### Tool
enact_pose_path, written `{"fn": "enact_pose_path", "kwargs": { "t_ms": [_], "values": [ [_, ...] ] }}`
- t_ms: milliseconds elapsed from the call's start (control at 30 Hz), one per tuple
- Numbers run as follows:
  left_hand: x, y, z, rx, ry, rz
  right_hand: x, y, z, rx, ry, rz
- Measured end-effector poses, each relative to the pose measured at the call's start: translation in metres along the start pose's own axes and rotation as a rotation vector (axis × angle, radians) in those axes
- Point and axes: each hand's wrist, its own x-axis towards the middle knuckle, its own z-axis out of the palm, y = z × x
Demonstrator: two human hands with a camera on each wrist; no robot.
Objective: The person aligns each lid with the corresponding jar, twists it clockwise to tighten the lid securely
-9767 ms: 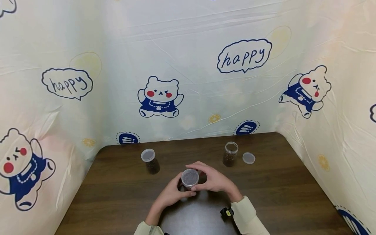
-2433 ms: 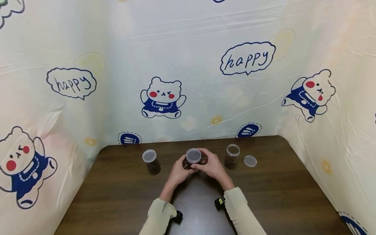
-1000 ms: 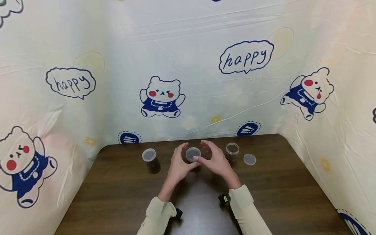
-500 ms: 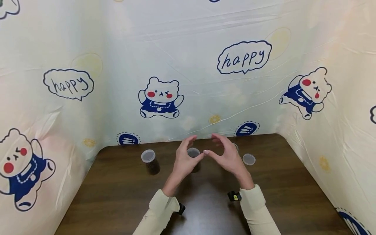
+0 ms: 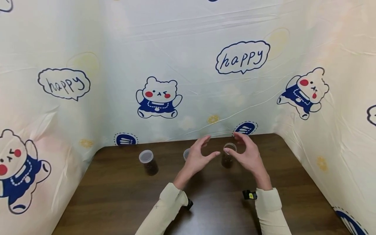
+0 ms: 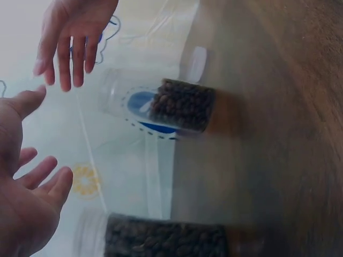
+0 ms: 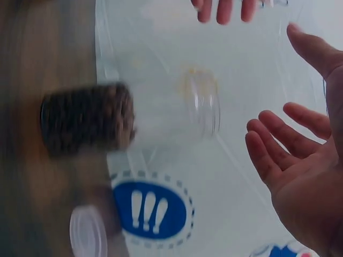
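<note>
Tabletop (image 5: pixel 117 202): left hand (image 5: pixel 196 159), right hand (image 5: pixel 250 156) near lidless jar (image 5: pixel 227 162), fingers (image 7: pixel 286 134) spread, empty; left partly masks middle jar (image 5: pixel 186 153), probably lidded.

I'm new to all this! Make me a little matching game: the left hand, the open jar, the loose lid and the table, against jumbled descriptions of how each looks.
Things:
1. left hand
2. open jar
3. loose lid
4. table

Descriptions:
A. round and whitish
B. dark brown, wood-grained
C. bare, holding nothing
D. clear, part-filled with dark bean-like pieces

Pairs: 1-C, 2-D, 3-A, 4-B
</note>
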Motion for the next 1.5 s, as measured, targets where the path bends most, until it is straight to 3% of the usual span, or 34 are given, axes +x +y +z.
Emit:
{"fn": "enact_pose_path", "kwargs": {
  "t_ms": [200, 467, 933, 1500],
  "values": [
    [0.004, -0.003, 0.020, -0.032, -0.079, -0.025, -0.010, 0.026, -0.017, -0.036, -0.053, 0.131],
    [0.006, -0.006, 0.048, -0.046, -0.108, -0.068, -0.016, 0.055, -0.026, -0.141, -0.172, 0.298],
    [0.010, -0.027, 0.081, -0.016, -0.085, -0.149, -0.020, 0.086, -0.022, -0.233, -0.345, 0.402],
    [0.018, -0.035, 0.105, -0.065, -0.107, -0.158, -0.017, 0.103, -0.011, -0.280, -0.382, 0.511]
  ]
}}
